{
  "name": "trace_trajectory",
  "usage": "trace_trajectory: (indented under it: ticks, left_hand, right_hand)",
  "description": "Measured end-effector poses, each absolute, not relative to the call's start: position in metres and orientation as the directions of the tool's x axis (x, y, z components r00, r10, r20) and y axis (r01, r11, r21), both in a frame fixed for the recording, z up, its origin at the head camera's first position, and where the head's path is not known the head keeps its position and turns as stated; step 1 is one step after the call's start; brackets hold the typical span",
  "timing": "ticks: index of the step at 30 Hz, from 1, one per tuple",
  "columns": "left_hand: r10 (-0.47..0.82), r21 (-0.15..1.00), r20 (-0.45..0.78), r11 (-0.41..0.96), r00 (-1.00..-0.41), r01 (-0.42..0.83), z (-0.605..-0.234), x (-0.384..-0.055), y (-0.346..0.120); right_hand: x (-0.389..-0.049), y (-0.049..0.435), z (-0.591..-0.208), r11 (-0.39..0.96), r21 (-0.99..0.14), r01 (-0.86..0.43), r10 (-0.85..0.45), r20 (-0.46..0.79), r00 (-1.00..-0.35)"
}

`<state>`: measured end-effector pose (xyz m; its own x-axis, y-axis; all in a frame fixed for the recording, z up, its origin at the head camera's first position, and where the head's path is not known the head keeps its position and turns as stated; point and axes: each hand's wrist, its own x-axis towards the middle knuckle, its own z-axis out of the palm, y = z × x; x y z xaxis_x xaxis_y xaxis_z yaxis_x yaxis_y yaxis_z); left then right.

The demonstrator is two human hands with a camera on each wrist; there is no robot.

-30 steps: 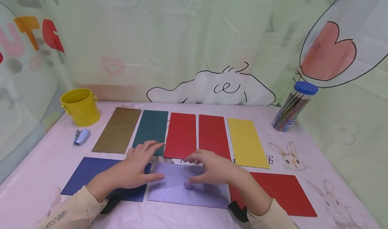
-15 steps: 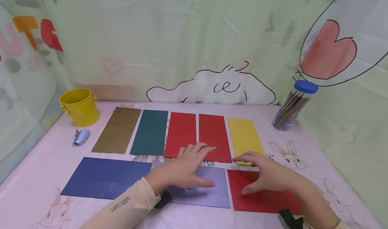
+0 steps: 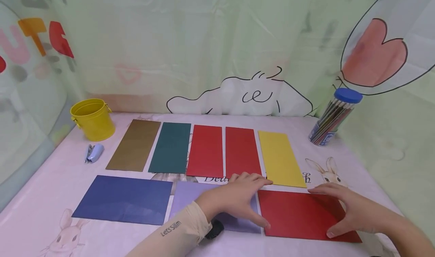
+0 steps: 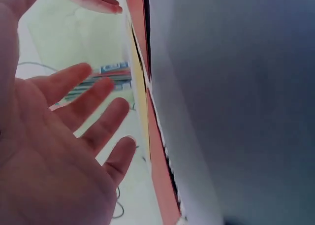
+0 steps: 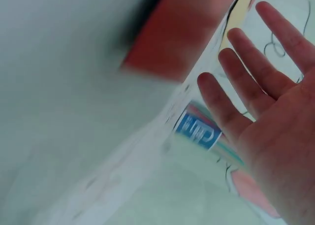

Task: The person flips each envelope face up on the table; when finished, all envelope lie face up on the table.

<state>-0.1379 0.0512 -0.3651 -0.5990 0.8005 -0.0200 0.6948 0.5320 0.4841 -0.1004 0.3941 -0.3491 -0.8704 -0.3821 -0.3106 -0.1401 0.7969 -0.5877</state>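
My left hand (image 3: 236,200) hovers over the right part of a lavender sheet (image 3: 190,192), its thumb near the left edge of a red sheet (image 3: 295,213). Spread fingers show on that hand (image 4: 59,136) in the left wrist view, with nothing held. Over the right end of the same red sheet is my right hand (image 3: 360,211), thumb and fingers apart. The right wrist view shows this hand (image 5: 280,121) holding nothing. Whether either thumb touches the red sheet, I cannot tell. Part of the lavender sheet is hidden under my left hand and wrist.
Behind lie brown (image 3: 134,145), green (image 3: 171,147), red (image 3: 205,151) and yellow (image 3: 282,158) sheets, plus another red one (image 3: 242,151). A blue sheet (image 3: 124,200) is front left. A yellow bucket (image 3: 93,123), a stapler (image 3: 94,153) and a pencil tube (image 3: 331,121) stand at the sides.
Both hands have moved rightward, from above the lavender sheet to the front red sheet's two ends. A small lavender cylinder seen on the lavender sheet earlier is out of sight now.
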Motion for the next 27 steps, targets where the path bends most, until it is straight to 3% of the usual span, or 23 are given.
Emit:
trace_trajectory:
  ticks: [10, 27]
  left_hand:
    - [0.790, 0.307, -0.163, 0.610, -0.591, 0.731, -0.369, -0.125, 0.060]
    - [0.800, 0.146, -0.137, 0.600, -0.585, 0.786, -0.370, -0.117, 0.066]
  right_hand:
    - [-0.090, 0.423, -0.362, 0.844, -0.530, -0.086, -0.328, -0.381, -0.864]
    - [-0.081, 0.435, -0.370, 0.828, -0.542, -0.148, -0.370, -0.328, -0.869]
